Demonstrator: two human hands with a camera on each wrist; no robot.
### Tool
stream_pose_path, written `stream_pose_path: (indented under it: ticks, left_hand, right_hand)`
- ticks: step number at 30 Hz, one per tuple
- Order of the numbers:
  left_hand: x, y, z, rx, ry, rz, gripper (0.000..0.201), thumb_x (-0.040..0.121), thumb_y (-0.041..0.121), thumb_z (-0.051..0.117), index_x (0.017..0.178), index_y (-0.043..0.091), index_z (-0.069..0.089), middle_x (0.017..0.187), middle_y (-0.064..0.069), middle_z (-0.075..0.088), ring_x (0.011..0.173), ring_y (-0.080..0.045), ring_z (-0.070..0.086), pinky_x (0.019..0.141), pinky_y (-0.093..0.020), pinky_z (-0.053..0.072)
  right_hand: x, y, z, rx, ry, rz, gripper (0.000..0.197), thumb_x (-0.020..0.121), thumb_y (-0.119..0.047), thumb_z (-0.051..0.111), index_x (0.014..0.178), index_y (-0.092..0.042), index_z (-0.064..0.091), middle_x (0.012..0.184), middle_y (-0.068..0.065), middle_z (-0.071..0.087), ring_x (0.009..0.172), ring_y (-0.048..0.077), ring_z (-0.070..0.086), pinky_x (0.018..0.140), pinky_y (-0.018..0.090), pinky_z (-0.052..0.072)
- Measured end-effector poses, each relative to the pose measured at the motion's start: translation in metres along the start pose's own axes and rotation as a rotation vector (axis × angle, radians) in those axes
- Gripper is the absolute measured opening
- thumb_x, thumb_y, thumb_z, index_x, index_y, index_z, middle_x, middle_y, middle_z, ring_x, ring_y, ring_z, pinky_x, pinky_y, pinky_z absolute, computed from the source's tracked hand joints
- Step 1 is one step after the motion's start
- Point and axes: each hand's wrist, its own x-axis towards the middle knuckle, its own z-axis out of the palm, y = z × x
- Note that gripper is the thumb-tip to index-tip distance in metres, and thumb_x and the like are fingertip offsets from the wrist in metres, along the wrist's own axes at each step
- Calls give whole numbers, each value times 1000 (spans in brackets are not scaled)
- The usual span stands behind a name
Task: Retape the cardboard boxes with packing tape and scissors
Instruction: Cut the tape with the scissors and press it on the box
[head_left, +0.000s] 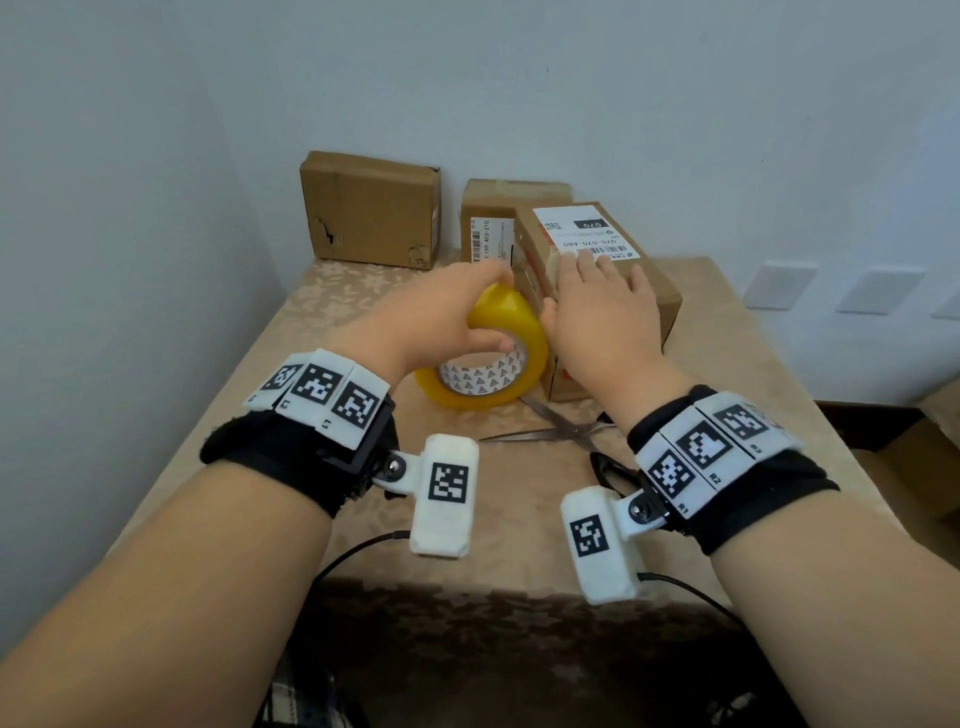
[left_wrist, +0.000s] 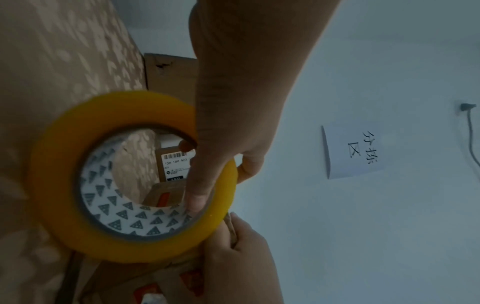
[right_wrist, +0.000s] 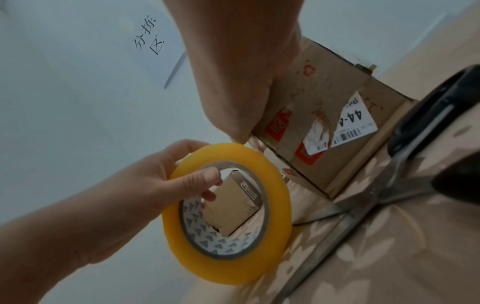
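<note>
We see left hand (head_left: 441, 317) fingers grasping yellow tape roll (head_left: 493, 364), right hand (head_left: 597, 306) fingers flat on labelled box (head_left: 623, 270); floral-cloth bench (head_left: 291, 353), scissors (head_left: 561, 428) at 6 o'clock of box, pale walls (head_left: 675, 104).

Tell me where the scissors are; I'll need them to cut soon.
In the head view the scissors lie open on the table, just in front of the nearest box, between the wrists, by the tape roll.

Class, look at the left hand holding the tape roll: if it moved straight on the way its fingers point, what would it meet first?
Probably the standing box with the barcode label, just beyond the left hand and its tape roll. Depth is unclear; the box under the right hand lies close beside that line.
</note>
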Motion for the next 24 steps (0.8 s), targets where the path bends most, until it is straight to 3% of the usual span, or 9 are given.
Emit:
stream_pose_path:
  ticks: [4,8,11,16,20,22,24]
  left_hand:
    - [-5,-9,1,-82,21,-13,58,84,45,66,137,35,43,129,0,51,118,-18,48,96,-36,41]
    - [-8,-12,-9,-104,42,-27,54,88,44,61,138,38,42,107,2,48,99,-15,46,80,-27,35]
    - [-9,-11,-12,-67,29,-12,54,89,44,60,139,41,40,102,5,42,91,-11,43,74,-25,33]
    - [-10,-8,-7,7,-30,-7,55,90,44,58,140,41,36,110,3,42,95,-12,44,78,-27,37]
    - [-9,-6,-2,22,-25,-2,52,89,42,60,135,35,37,124,-2,44,106,-21,51,89,-40,46]
    - [-7,-1,-1,58,2,1,52,88,45,60,134,31,39,124,-2,43,106,-21,51,88,-39,47]
    - [-5,5,-1,102,43,-8,53,87,49,59,131,26,43,126,-2,44,110,-21,48,89,-36,45]
  right_hand:
    - [2,2,3,-13,3,-7,55,103,-35,31,149,-6,24,155,14,29,144,27,24,118,47,17]
    - [1,0,3,12,29,-12,51,104,-30,26,149,-4,26,153,16,32,143,28,27,117,46,18]
    - [0,2,3,39,39,-18,52,104,-32,23,149,-6,27,154,15,32,144,28,26,118,46,18]
    - [0,6,5,67,58,-51,54,104,-36,21,148,-5,30,153,15,34,143,28,28,118,45,17]
    - [2,20,-6,246,-30,-134,57,103,-44,17,140,-9,41,147,7,43,140,23,32,118,45,15]
    - [-3,29,-14,433,-15,-182,49,103,-42,20,126,-11,51,129,4,55,129,24,44,114,46,23]
    - [-14,38,-23,535,94,-181,49,101,-40,28,127,-8,55,126,9,59,122,27,49,106,38,33]
